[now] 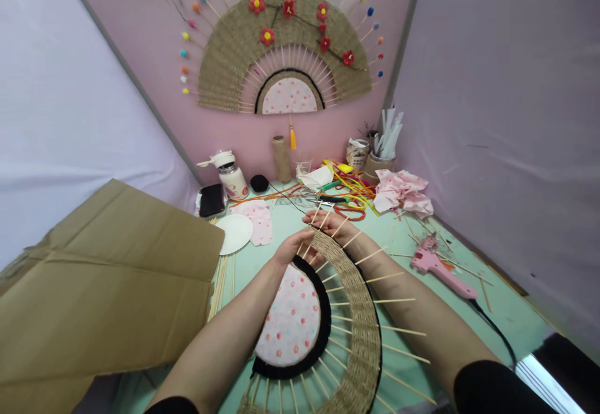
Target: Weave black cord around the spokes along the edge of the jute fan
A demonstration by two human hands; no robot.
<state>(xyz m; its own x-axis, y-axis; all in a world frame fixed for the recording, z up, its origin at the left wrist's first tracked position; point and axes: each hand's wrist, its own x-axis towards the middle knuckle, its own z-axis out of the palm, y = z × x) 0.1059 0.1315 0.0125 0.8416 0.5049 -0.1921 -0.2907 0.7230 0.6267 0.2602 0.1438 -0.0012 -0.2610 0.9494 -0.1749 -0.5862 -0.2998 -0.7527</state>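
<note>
A woven fan (363,301) of tan twine on thin wooden sticks stands turned on its side, with a half-round pink-dotted centre and black trim. My left hand (300,245) is closed on the upper end of its woven band, with some fingers hidden behind the sticks. At the outer edge of that same end, my right hand (334,225) has its fingers bent around black yarn (293,204), partly covered by the sticks. The yarn runs back to a black ball (259,183) and also borders the band's outer edge.
Cardboard (117,282) leans at the left. A pink glue gun (440,267) lies at the right among loose sticks. Behind my hands are scissors (351,211), coloured cords, a bottle (233,179) and crumpled pink cloth (404,192). A larger finished fan (225,57) hangs on the wall.
</note>
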